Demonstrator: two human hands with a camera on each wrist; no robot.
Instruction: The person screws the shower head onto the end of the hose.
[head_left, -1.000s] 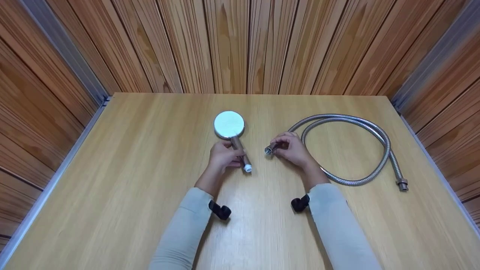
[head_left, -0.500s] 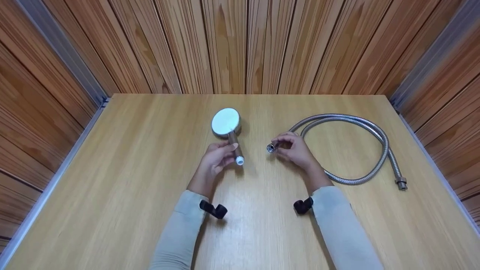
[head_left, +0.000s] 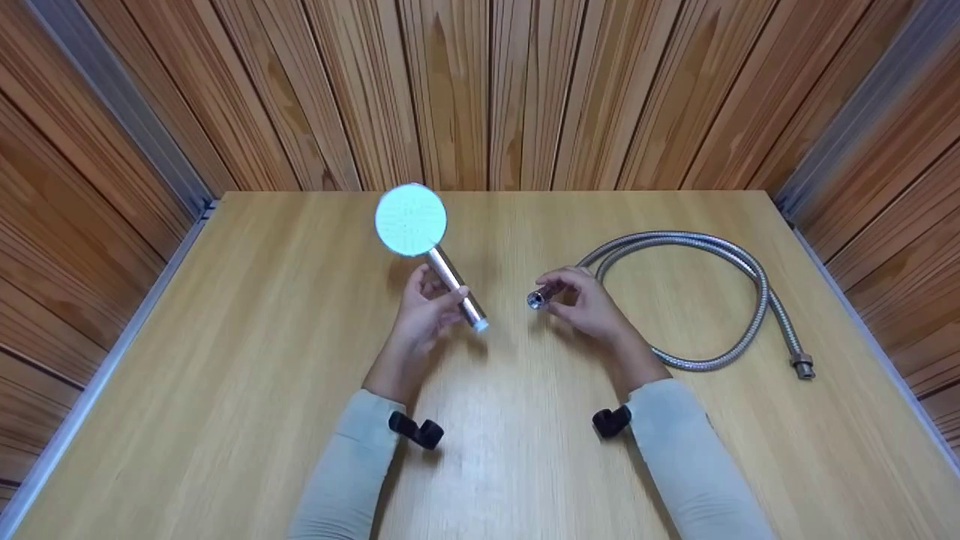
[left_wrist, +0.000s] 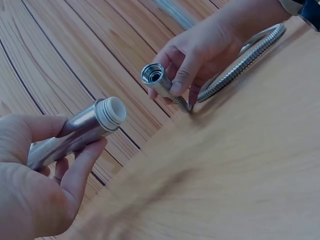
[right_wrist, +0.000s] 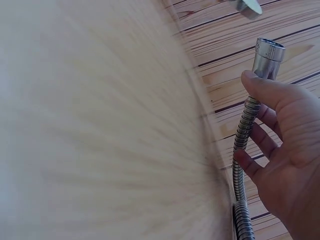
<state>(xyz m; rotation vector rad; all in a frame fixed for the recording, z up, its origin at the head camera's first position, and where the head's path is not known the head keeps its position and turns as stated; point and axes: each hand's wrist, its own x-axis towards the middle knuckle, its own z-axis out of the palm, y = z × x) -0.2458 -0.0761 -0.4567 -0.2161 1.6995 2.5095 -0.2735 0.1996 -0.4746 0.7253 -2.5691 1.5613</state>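
Note:
My left hand (head_left: 424,311) grips a shower head (head_left: 411,220) by its metal handle, above the table. The round pale face is turned up and the white threaded end (left_wrist: 112,111) points towards the right hand. A coiled metal shower hose (head_left: 765,300) lies on the right. Its near end is pinched between thumb and fingers of my right hand (head_left: 585,304). That end's hollow metal nut (left_wrist: 153,75) faces the shower head, with a gap between them. In the right wrist view, the thumb presses just below the nut (right_wrist: 269,52).
The hose's other end fitting (head_left: 802,365) lies on the wooden table (head_left: 225,375) at the right. Wood-plank walls (head_left: 450,90) stand behind and at both sides. Black wrist cameras (head_left: 416,430) stick out from the sleeves.
The left hand has raised the shower head and shifted it left, tilting its face further up. The right hand has barely moved, still holding the hose end.

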